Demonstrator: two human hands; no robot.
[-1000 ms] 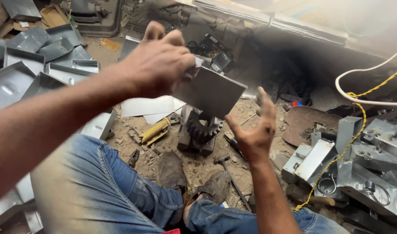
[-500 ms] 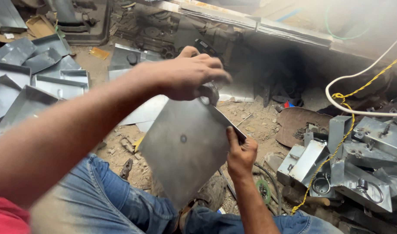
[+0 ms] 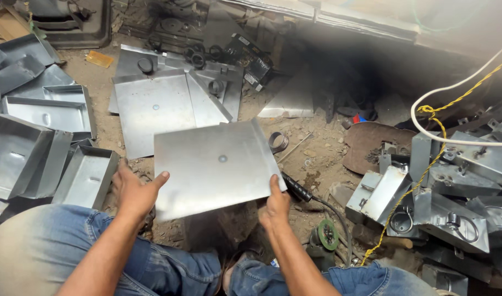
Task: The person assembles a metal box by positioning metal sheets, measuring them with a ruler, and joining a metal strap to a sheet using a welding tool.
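Observation:
I hold a flat square sheet of grey metal (image 3: 215, 164) with a small hole in its middle, level above my knees. My left hand (image 3: 133, 192) grips its near left corner, thumb on top. My right hand (image 3: 275, 203) grips its near right edge, thumb up along the side. The sheet has a bent lip along its right edge. Under it a dark block stands on the dirt floor, mostly hidden.
Flat metal sheets (image 3: 152, 104) lie on the dirt ahead. Folded metal trays (image 3: 37, 142) are stacked at the left. Metal boxes with ring fittings (image 3: 454, 197) pile up at the right, crossed by a white cable (image 3: 459, 142) and a yellow cord (image 3: 410, 192). A metal ring (image 3: 278, 141) lies past the sheet.
The sheet has swung from a steep tilt to flat and face up. My left hand came down from above to its near left corner. My right hand stays on its right edge.

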